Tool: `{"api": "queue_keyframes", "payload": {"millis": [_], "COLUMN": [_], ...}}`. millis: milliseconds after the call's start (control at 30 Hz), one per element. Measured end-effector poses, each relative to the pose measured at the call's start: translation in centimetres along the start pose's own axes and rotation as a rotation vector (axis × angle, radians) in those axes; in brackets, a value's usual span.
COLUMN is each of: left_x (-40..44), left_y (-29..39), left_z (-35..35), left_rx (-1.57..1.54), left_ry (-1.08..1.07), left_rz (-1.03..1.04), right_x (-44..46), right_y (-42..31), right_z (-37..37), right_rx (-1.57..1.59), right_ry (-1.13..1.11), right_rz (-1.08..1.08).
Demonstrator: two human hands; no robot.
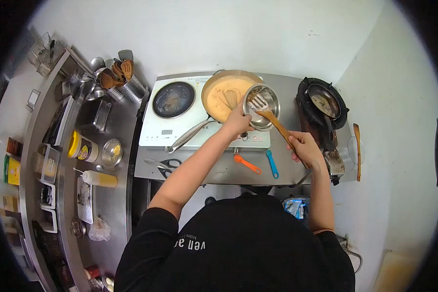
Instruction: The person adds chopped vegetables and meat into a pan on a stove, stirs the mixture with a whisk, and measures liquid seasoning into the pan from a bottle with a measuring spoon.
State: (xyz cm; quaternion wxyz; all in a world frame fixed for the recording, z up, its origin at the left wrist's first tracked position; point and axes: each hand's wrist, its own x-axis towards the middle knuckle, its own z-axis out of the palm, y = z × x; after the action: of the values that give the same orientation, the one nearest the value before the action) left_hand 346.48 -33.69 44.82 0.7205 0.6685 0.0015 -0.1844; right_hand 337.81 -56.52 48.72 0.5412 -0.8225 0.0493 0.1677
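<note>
Gripping the slotted wooden turner [279, 127] by its handle, your right hand [304, 147] was closed, and the turner's pale head sat inside the mouth of the steel bowl [273, 111]. Your left hand [239, 121] was clamped on that bowl's left side, holding it up beside the wide pan [234, 73]; from above, the bowl overlapped the pan's right edge, though whether they touched could not be told. Scraping looked like the step in hand, so a firm left grip and short strokes along the curved wall seemed best. Setting the bowl's lip well over the orange sauce [214, 100] would have guarded against drips on the white induction cooktop [153, 134]. The wire whisk [231, 97] stood in the sauce close to your left fingers, so knocking it was worth minding, as was the pan's long handle [187, 138] left of your forearm. Nearer your body lay an orange measuring spoon [248, 164], a blue measuring spoon [272, 164] and, farther left, the scissors [165, 166]; a frying pan [323, 101] stood well apart on the right.
</note>
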Motion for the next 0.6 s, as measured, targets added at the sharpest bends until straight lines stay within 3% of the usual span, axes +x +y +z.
{"api": "queue_keyframes", "payload": {"millis": [233,367,433,500,533,600], "left_x": [2.1,1.1,2.2,2.9,3.1,1.3], "left_y": [0.9,2.4,1.6,1.0,0.6,1.8], "left_z": [-4.6,-7.2,-9.4,-12.0,-13.0,-13.5], "left_rx": [0.020,0.105,0.088,0.099,0.064,-0.006], "left_ry": [0.003,0.133,0.251,0.341,0.370,0.400], "left_rz": [-0.073,-0.021,0.130,0.202,0.219,0.188], "right_x": [3.2,3.6,4.2,5.8,7.1,9.2], "right_y": [2.0,2.1,2.3,3.6,4.8,7.0], "right_z": [1.8,1.5,1.3,1.7,2.0,2.7], "right_rx": [0.301,0.349,0.289,-0.068,-0.068,-0.810], "right_ry": [-0.045,-0.036,-0.006,0.172,0.168,0.449], "right_rz": [-0.038,-0.087,-0.090,-0.205,-0.196,-0.576]}}
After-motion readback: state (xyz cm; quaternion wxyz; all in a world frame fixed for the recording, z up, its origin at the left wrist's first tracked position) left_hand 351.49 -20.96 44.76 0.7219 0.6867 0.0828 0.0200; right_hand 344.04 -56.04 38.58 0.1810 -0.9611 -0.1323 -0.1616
